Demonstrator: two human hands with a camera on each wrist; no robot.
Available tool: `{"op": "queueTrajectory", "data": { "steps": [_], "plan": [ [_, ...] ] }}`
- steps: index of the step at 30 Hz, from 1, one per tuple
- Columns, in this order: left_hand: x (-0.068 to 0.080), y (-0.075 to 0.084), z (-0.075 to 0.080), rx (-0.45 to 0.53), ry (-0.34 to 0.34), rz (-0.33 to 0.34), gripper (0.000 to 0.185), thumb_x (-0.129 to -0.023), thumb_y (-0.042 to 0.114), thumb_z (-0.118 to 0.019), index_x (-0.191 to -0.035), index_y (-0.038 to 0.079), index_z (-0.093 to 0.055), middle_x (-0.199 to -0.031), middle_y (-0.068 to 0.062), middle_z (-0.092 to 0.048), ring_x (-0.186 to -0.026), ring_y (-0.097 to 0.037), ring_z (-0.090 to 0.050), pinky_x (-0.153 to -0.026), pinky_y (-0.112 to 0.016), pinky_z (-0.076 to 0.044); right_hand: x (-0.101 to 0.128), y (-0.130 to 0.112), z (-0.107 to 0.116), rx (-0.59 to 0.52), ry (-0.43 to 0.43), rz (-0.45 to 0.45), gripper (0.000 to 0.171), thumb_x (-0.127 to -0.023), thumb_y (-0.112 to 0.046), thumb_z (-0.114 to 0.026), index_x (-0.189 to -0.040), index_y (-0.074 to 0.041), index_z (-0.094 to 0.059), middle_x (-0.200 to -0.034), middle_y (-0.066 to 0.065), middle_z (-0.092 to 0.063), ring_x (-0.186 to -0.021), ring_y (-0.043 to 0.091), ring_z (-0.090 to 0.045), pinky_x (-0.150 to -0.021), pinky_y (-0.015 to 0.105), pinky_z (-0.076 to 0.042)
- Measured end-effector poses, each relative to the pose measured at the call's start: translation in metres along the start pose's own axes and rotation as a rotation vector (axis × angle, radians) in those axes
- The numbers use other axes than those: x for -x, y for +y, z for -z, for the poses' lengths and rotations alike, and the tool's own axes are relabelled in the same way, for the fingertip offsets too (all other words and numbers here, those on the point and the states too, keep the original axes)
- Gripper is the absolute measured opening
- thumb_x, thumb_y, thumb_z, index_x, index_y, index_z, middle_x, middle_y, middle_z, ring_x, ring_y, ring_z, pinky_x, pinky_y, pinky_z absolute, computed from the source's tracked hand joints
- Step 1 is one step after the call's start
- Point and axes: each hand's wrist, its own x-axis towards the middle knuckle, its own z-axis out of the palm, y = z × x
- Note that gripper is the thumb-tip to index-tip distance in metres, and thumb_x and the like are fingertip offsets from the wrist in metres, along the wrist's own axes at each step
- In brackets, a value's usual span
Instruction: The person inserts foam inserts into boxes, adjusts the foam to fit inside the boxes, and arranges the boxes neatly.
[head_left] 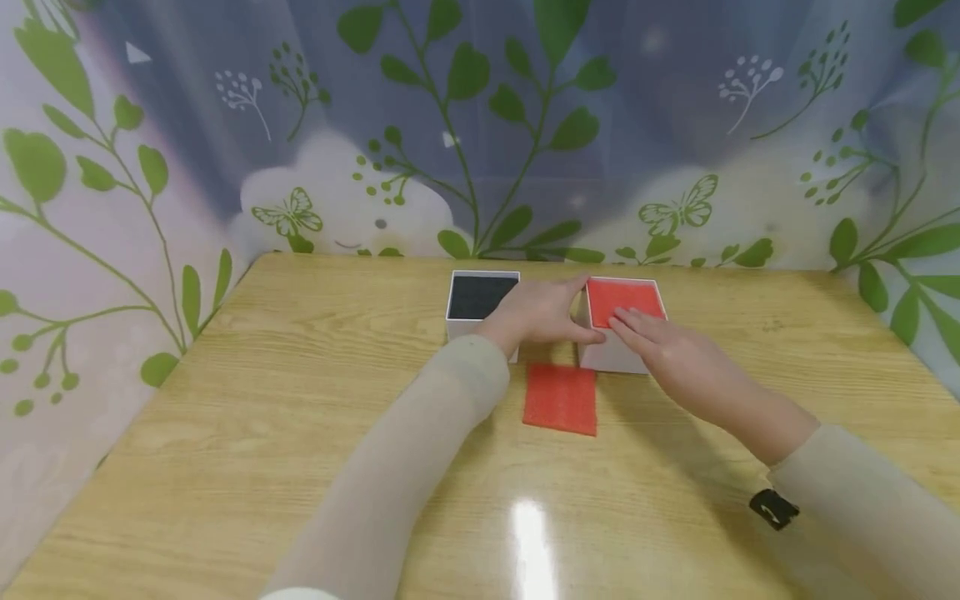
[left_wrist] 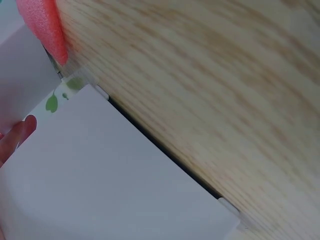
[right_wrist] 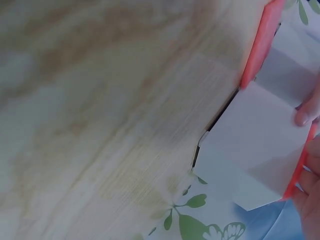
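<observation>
Two white boxes stand side by side at the far middle of the wooden table (head_left: 300,400). The left box (head_left: 480,297) shows a black inside. The right box (head_left: 621,354) has a red foam pad (head_left: 626,298) lying in its top. My left hand (head_left: 588,312) holds this box at its left side, thumb along the front and a finger up at the back corner. Straight fingers of my right hand (head_left: 626,321) press flat on the pad. A second red foam pad (head_left: 561,398) lies on the table just in front. In the wrist views the white box wall (left_wrist: 110,170) (right_wrist: 255,150) and foam edge (left_wrist: 42,25) (right_wrist: 260,45) fill the frame.
A curtain printed with green leaves and butterflies (head_left: 480,125) hangs round the table's back and sides. The table's left edge (head_left: 150,400) and right edge (head_left: 900,350) lie close to it. Bare wood stretches in front of the boxes.
</observation>
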Motion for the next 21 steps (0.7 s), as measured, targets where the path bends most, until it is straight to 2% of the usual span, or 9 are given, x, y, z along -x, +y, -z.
{"op": "queueTrajectory", "data": {
  "steps": [2,4,9,11,21],
  "plan": [
    [-0.001,0.001,0.001,0.003,-0.004,-0.002,0.097,-0.076,0.073,-0.050,-0.151,0.021,-0.017,-0.144,0.005,-0.039,-0.122,-0.013,-0.047,-0.096,-0.033,-0.039,0.004,-0.002,0.002,0.021,0.018,0.015,0.065,-0.076,0.014,-0.066,-0.136,0.001,-0.046,-0.135,0.022,-0.047,-0.119,0.038,-0.048,-0.083,0.051,-0.046],
    [-0.001,0.001,0.000,0.013,-0.009,0.002,0.097,-0.076,0.073,-0.051,-0.151,0.022,-0.016,-0.144,0.005,-0.040,-0.121,-0.012,-0.048,-0.095,-0.032,-0.040,0.006,-0.003,0.002,0.047,0.056,0.030,0.065,-0.073,0.015,-0.068,-0.133,0.001,-0.049,-0.132,0.021,-0.050,-0.115,0.037,-0.052,-0.077,0.048,-0.050],
    [-0.001,0.000,0.000,0.014,-0.012,0.006,0.099,-0.075,0.074,-0.051,-0.151,0.023,-0.015,-0.145,0.006,-0.038,-0.121,-0.012,-0.047,-0.093,-0.032,-0.041,-0.001,-0.001,-0.001,0.098,0.183,0.023,0.054,-0.069,0.016,-0.070,-0.120,0.001,-0.060,-0.115,0.017,-0.062,-0.098,0.031,-0.062,-0.059,0.040,-0.053],
    [-0.001,-0.001,0.000,0.016,-0.009,0.003,0.099,-0.075,0.075,-0.051,-0.151,0.023,-0.015,-0.146,0.006,-0.037,-0.120,-0.012,-0.048,-0.092,-0.032,-0.042,-0.005,0.001,-0.002,0.092,0.215,0.011,0.049,-0.069,0.016,-0.071,-0.115,0.001,-0.063,-0.109,0.015,-0.063,-0.094,0.029,-0.063,-0.057,0.039,-0.053],
    [0.001,-0.002,0.000,0.025,0.006,0.002,0.099,-0.074,0.075,-0.051,-0.151,0.023,-0.016,-0.143,0.007,-0.041,-0.110,-0.010,-0.053,-0.081,-0.029,-0.045,-0.015,0.003,-0.002,0.053,0.203,-0.018,0.041,-0.070,0.015,-0.071,-0.108,-0.001,-0.066,-0.103,0.013,-0.062,-0.092,0.027,-0.062,-0.058,0.039,-0.053]
  ]
}}
